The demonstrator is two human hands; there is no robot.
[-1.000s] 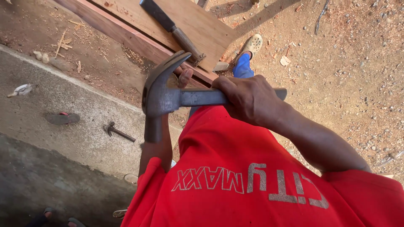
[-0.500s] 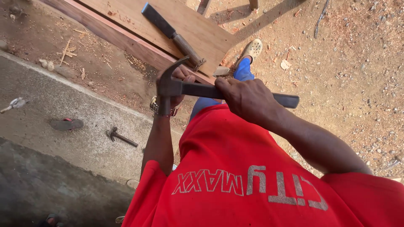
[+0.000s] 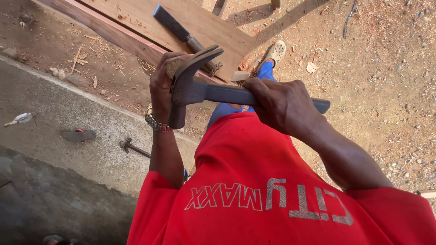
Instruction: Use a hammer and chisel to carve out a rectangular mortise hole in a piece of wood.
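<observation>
A wooden board [image 3: 200,22] lies on the dirt beyond both hands, reddish along its near edge, with a dark chisel [image 3: 181,34] resting on it just past the left hand. Nearer than the hands, a red shirt [image 3: 254,190] fills the lower part of the view. A claw hammer [image 3: 204,88] sits crosswise between the hands, its head pointing down and its claw curving up. The right hand [image 3: 284,106] is closed tight around the hammer's handle, fingers wrapped fully over it. The left hand [image 3: 163,79] is curled at the hammer's head, fingers bent around something small that cannot be made out; a metal bracelet [image 3: 156,122] circles its wrist. Below the left hand, a small second hammer [image 3: 135,148] lies on the concrete.
</observation>
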